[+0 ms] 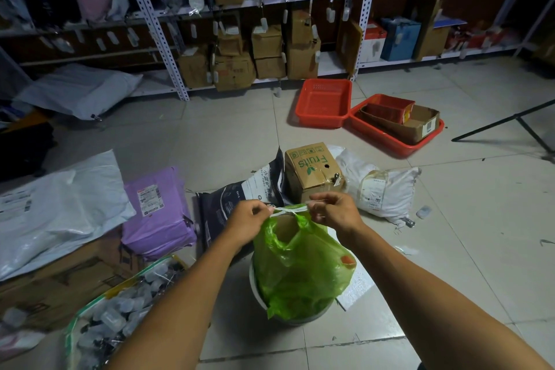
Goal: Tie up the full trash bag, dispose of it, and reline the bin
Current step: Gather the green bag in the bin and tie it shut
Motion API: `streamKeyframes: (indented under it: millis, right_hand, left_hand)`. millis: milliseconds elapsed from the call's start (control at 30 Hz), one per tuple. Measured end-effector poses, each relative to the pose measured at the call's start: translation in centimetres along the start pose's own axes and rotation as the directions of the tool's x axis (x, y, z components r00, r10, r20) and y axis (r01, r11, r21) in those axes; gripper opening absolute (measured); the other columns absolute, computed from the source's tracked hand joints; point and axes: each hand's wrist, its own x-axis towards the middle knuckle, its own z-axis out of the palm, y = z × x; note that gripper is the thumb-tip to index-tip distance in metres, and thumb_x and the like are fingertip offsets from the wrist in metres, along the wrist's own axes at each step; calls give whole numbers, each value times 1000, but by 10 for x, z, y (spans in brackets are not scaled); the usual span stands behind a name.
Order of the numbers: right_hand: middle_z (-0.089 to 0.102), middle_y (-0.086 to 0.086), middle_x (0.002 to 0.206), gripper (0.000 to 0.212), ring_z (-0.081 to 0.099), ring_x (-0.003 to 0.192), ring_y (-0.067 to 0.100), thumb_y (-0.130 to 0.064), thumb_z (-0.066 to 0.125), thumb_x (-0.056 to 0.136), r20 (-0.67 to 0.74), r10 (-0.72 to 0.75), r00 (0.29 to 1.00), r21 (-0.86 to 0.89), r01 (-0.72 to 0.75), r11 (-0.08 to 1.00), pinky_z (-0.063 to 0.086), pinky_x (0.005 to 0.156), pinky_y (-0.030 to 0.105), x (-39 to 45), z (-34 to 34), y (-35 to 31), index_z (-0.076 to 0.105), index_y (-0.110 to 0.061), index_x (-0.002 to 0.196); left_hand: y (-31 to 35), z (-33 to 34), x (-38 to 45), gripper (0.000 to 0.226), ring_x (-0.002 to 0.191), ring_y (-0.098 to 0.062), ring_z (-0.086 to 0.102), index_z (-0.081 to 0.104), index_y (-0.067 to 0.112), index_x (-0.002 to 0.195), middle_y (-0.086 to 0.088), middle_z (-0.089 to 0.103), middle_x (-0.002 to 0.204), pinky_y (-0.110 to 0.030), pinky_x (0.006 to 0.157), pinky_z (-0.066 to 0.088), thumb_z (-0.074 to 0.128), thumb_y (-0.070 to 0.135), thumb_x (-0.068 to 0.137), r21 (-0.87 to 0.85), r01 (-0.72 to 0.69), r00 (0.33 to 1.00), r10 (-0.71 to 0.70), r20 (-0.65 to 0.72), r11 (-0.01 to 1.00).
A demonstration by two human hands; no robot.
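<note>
A full green trash bag point(303, 267) stands partly lifted in a small white bin point(259, 297) on the tiled floor. Its white drawstrings point(288, 210) are stretched taut across the gathered top. My left hand point(249, 219) pinches the left end of the strings, and my right hand point(335, 209) pinches the right end. Something orange shows through the bag's right side.
Right behind the bin lie a dark mailer point(237, 198), a "Fruits" carton point(312, 171) and a white sack point(387, 189). Purple point(156, 213) and white parcels lie at left, a bag of small bottles point(120, 309) at lower left. Two red baskets point(324, 102) sit before the shelving.
</note>
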Motion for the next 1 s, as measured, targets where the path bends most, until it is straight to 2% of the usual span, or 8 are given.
streamKeyframes:
  millis: [100,267,467,533,700,833,1000]
  right_hand:
    - [67,12,78,14,59,62,20,10,66,81,-41,28,999,12,-27,1000,54,58,30,3,-2,2,65,-3,87]
    - [62,13,72,15,55,55,21,10,65,82,-135,30,990,-77,-41,996,53,55,32,8,-10,10,60,-4,77]
    - [63,16,71,16,60,56,24,6,64,84,-213,-78,974,-268,18,963,54,61,37,13,-27,20,61,-6,74]
    - [63,16,71,15,61,56,23,6,63,83,-229,-89,969,-291,20,956,55,61,38,13,-35,25,61,-7,75]
    - [63,12,67,18,62,57,25,4,63,83,-241,-123,963,-333,37,942,56,66,44,10,-41,29,59,-10,73]
    - [63,13,68,16,62,59,26,4,61,85,-262,-161,952,-345,64,936,55,64,42,9,-41,22,58,-9,76]
    - [63,12,71,14,63,60,26,5,61,85,-307,-187,933,-348,73,935,56,62,42,6,-39,17,58,-7,79]
  left_hand:
    - [-3,1,-1,20,81,-18,63,72,9,78,-7,73,88,-31,76,49,68,26,89,-4,5,999,-5,-40,1000]
    - [-8,-6,-1,20,71,-14,58,71,5,79,-3,69,77,-28,69,45,66,21,90,-28,30,989,-34,-142,999]
    - [-31,-21,-3,23,74,-27,67,69,12,71,-8,71,71,-40,71,50,61,21,91,-94,165,961,-182,-207,982]
    - [-37,-27,-6,24,76,-27,69,66,14,69,-6,70,69,-39,72,50,60,19,92,-125,193,951,-217,-220,973]
    - [-38,-34,-12,22,82,-24,70,66,10,79,-11,73,85,-30,69,49,54,17,96,-183,207,941,-247,-233,961]
    - [-36,-36,-11,23,84,-24,71,65,10,79,-9,72,84,-36,77,52,52,19,97,-218,182,940,-235,-247,959]
    - [-28,-35,-13,25,77,-19,69,62,13,77,-4,70,80,-41,85,53,51,20,98,-289,153,926,-239,-292,945]
